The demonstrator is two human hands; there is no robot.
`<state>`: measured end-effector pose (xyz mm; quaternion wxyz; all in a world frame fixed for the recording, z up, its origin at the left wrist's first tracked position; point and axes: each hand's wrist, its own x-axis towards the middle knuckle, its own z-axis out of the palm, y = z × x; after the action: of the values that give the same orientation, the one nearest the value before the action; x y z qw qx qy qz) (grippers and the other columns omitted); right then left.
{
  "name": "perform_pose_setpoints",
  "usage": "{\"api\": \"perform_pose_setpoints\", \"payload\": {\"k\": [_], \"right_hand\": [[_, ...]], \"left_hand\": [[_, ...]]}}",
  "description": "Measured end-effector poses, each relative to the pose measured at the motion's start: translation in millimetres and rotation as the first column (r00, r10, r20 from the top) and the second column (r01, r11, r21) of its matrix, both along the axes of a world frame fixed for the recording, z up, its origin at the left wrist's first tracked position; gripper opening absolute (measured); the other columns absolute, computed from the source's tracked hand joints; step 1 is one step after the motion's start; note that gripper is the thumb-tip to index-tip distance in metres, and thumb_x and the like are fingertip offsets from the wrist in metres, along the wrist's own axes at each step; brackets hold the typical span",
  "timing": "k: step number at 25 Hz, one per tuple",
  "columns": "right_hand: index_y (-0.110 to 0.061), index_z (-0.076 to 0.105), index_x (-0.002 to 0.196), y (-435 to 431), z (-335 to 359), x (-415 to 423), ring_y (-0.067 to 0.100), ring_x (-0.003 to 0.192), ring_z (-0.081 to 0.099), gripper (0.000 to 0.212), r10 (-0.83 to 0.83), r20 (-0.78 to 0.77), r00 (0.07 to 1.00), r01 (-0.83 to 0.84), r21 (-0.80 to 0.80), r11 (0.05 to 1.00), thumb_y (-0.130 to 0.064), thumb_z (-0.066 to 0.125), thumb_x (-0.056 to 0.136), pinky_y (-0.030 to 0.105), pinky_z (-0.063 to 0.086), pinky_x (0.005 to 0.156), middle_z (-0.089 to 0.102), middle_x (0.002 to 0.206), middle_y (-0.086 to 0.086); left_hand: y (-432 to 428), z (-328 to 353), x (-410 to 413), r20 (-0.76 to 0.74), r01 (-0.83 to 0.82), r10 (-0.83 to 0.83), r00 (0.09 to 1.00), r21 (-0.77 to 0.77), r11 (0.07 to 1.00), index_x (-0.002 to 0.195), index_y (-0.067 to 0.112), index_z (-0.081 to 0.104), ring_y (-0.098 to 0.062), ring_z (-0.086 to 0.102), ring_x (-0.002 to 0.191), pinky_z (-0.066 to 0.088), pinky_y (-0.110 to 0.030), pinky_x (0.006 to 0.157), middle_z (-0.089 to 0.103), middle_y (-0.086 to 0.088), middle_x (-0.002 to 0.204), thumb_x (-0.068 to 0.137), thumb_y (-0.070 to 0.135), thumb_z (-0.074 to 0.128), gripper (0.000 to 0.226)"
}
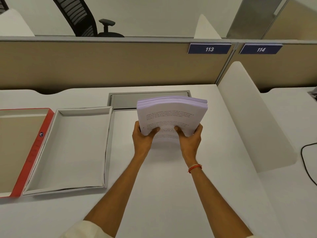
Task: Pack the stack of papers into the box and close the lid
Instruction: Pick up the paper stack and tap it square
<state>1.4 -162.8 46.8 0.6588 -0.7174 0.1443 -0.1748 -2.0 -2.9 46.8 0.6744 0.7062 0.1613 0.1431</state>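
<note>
So the table (pixel 171 194) is plain white with a grey cable hatch (pixel 123 100) set into its far edge. Sitting on it at the left is an open white box (pixel 51 187), empty, and right against its left side the red-edged lid (pixel 34 152), lying inside-up. A white divider panel (pixel 253 117) stands along the right side.

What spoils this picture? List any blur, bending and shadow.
Head view: wide-angle bending curves the partition; text on the stack of papers is too soft to read fully; lighting is even, with a faint shadow under the stack on the desk; no strong glare.
</note>
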Motion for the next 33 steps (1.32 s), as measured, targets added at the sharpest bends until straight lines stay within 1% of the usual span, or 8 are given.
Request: {"api": "perform_pose_setpoints", "payload": {"k": [2,5,10,13,16,22,26,33], "right_hand": [[-0.038,0.04,0.119,3.3,0.9,1.9,-0.007,0.103,0.059,0.066,-0.008,-0.001,1.0,0.008,0.009,1.0,-0.025,0.084,0.072,0.012,0.056,0.077,0.058,0.111,-0.021],[-0.031,0.037,0.115,9.3,9.3,10.2,0.011,0.104,0.062,0.06,-0.01,0.001,1.0,0.01,-0.003,1.0,-0.016,0.08,0.076,0.018,0.059,0.074,0.058,0.114,-0.003],[-0.023,0.035,0.104,11.0,38.4,36.1,0.021,0.094,0.063,0.053,-0.001,-0.118,0.993,-0.017,-0.154,0.988,-0.016,0.079,0.075,0.01,0.052,0.054,0.054,0.11,0.004],[-0.014,0.036,0.103,6.7,51.8,46.8,0.026,0.099,0.061,0.056,-0.021,-0.266,0.964,-0.078,-0.356,0.931,-0.022,0.082,0.072,0.026,0.053,0.069,0.057,0.112,0.011],[-0.006,0.041,0.105,3.4,53.0,47.6,0.032,0.103,0.062,0.058,0.009,-0.392,0.92,-0.184,-0.412,0.892,-0.026,0.084,0.071,0.032,0.051,0.073,0.06,0.115,0.016],[-0.002,0.045,0.112,3.5,44.1,35.6,0.033,0.107,0.062,0.065,0.05,-0.482,0.875,-0.255,-0.371,0.893,-0.026,0.086,0.068,0.033,0.051,0.076,0.062,0.119,0.017],[-0.003,0.046,0.112,7.0,39.0,28.1,0.032,0.108,0.062,0.064,0.078,-0.477,0.875,-0.276,-0.361,0.891,-0.028,0.086,0.069,0.039,0.055,0.083,0.061,0.119,0.016],[-0.005,0.046,0.113,34.3,39.1,16.8,0.031,0.107,0.061,0.062,0.124,-0.468,0.875,-0.316,-0.36,0.878,-0.029,0.084,0.07,0.036,0.054,0.08,0.06,0.119,0.015]], "left_hand": [[0.4,2.7,1.7,-0.001,-0.011,0.011,1.0,0.006,1.0,0.108,0.047,0.051,-0.01,0.066,0.094,0.052,-0.008,0.075,0.062,0.022,0.107,0.073,0.023,0.085,0.054],[-0.5,12.9,6.4,-0.026,-0.026,0.027,0.999,0.038,0.999,0.103,0.043,0.052,-0.006,0.064,0.088,0.05,-0.002,0.067,0.062,0.021,0.1,0.073,0.019,0.085,0.051],[3.8,36.0,21.0,-0.148,0.004,0.019,0.989,0.152,0.988,0.1,0.027,0.053,-0.004,0.063,0.075,0.048,-0.005,0.048,0.061,0.017,0.091,0.071,0.03,0.085,0.044],[10.3,45.5,27.7,-0.244,0.012,0.046,0.969,0.23,0.973,0.103,0.016,0.062,-0.013,0.066,0.077,0.056,-0.019,0.062,0.068,0.002,0.101,0.068,0.033,0.087,0.046],[13.5,47.5,25.5,-0.342,0.049,0.038,0.939,0.242,0.969,0.103,0.014,0.064,-0.025,0.072,0.085,0.061,-0.036,0.074,0.072,-0.008,0.112,0.07,0.032,0.086,0.043],[16.5,43.2,11.5,-0.413,0.082,0.03,0.91,0.251,0.965,0.099,0.015,0.064,-0.027,0.073,0.087,0.059,-0.033,0.069,0.073,-0.012,0.114,0.071,0.03,0.086,0.039],[19.3,44.0,6.7,-0.425,0.09,0.038,0.905,0.278,0.956,0.098,0.016,0.063,-0.024,0.071,0.082,0.052,-0.024,0.059,0.073,-0.013,0.115,0.073,0.028,0.085,0.035],[46.7,45.3,-7.2,-0.432,0.054,0.075,0.899,0.278,0.959,0.106,0.007,0.069,-0.031,0.074,0.092,0.062,-0.04,0.077,0.074,-0.015,0.114,0.071,0.025,0.087,0.043]]}}
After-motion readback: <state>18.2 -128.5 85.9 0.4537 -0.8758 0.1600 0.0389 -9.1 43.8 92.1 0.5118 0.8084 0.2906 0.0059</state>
